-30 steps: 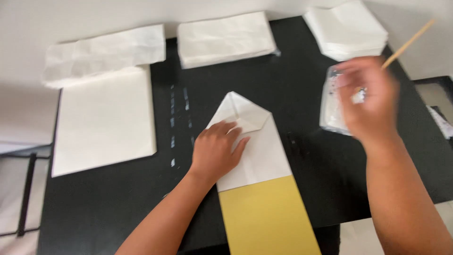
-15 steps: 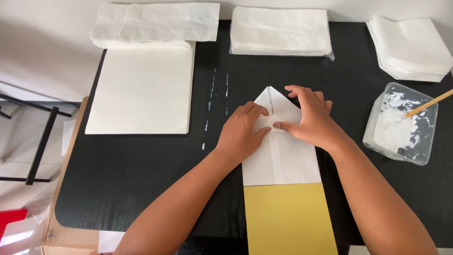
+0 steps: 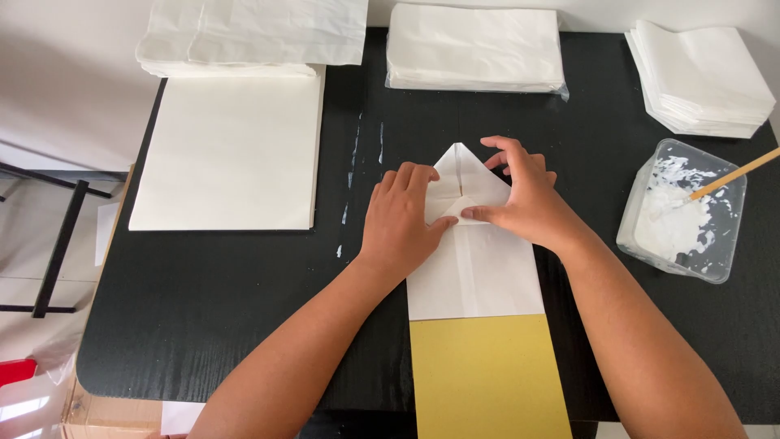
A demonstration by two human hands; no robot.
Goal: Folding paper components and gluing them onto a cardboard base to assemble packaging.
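A long white paper piece (image 3: 475, 272) with a pointed folded top lies in the middle of the black table (image 3: 244, 325), over a yellow sheet (image 3: 487, 378) at the near edge. My left hand (image 3: 402, 219) lies flat on the left side of the folded top, thumb on the fold. My right hand (image 3: 520, 195) presses the right flap down, thumb meeting the left thumb at the centre crease. Both hands press the paper; neither lifts it.
A clear tub of white paste (image 3: 682, 215) with a wooden stick (image 3: 735, 175) stands at the right. Stacks of white paper lie at the back left (image 3: 252, 32), back middle (image 3: 475, 49) and back right (image 3: 703, 77). A large white sheet stack (image 3: 227, 154) lies at the left.
My right hand came from the paste tub, where it left the stick, onto the paper's folded top. It now presses the right flap flat beside my left hand.
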